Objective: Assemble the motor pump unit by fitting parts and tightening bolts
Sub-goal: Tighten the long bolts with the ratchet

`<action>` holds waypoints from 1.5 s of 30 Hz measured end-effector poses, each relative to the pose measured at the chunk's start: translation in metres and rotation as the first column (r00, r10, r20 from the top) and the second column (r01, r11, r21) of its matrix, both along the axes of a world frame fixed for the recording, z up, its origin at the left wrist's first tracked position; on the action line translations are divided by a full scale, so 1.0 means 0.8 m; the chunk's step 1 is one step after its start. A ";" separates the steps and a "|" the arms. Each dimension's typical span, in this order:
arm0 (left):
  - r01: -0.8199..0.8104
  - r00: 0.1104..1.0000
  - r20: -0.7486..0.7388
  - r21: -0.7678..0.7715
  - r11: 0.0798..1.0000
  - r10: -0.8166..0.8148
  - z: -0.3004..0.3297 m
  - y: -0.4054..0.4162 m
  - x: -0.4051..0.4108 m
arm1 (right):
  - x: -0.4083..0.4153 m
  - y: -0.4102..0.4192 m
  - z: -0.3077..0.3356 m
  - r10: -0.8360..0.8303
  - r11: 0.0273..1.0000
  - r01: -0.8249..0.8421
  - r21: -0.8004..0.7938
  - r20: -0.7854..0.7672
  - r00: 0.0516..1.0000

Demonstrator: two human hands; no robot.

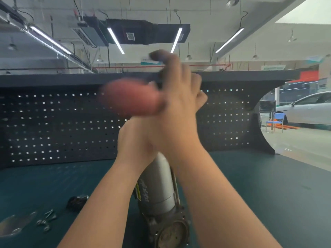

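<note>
The motor pump unit stands tilted on the green bench, its grey motor cylinder [157,185] rising from a dark pump housing [170,228] with a round face at the bottom edge. My left hand [138,140] grips the top end of the cylinder, which it hides. Above it, my right hand [180,99] holds a blurred red tool handle [129,97] that sticks out to the left. The tool's shaft and tip are not visible. A thin rod [176,187] runs along the cylinder's right side.
Loose bolts [46,221] lie at the bench's front left, beside a small black part [77,203] and a clear plastic bag [12,226]. A dark pegboard [53,126] walls off the back. A white car [308,108] and a blue chair [275,120] stand beyond, at right.
</note>
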State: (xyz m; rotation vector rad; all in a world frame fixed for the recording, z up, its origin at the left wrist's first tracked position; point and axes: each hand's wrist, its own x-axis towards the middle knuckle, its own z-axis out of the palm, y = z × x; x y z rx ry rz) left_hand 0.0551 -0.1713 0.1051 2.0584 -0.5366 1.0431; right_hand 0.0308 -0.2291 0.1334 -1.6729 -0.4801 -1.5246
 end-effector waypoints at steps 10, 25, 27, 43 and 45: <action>0.132 0.989 -0.047 -0.127 0.983 -0.139 0.000 0.004 0.007 | 0.016 -0.065 0.004 0.387 0.770 -0.222 0.599 -0.161 0.908; 0.146 0.988 -0.039 -0.114 0.983 -0.151 -0.002 0.008 0.012 | 0.016 -0.072 0.002 0.234 0.868 -0.203 0.453 -0.013 0.972; 0.106 0.994 -0.023 -0.122 0.987 -0.110 -0.002 0.002 0.006 | 0.021 -0.083 -0.003 0.347 0.791 -0.183 0.583 -0.182 0.920; 0.201 0.976 -0.057 -0.151 0.968 -0.211 -0.002 0.007 0.003 | 0.011 -0.078 0.006 0.216 0.901 -0.163 0.402 -0.088 0.972; 0.168 0.983 -0.050 -0.140 0.976 -0.176 -0.004 0.004 0.006 | 0.016 -0.081 0.001 0.355 0.772 -0.178 0.610 -0.182 0.917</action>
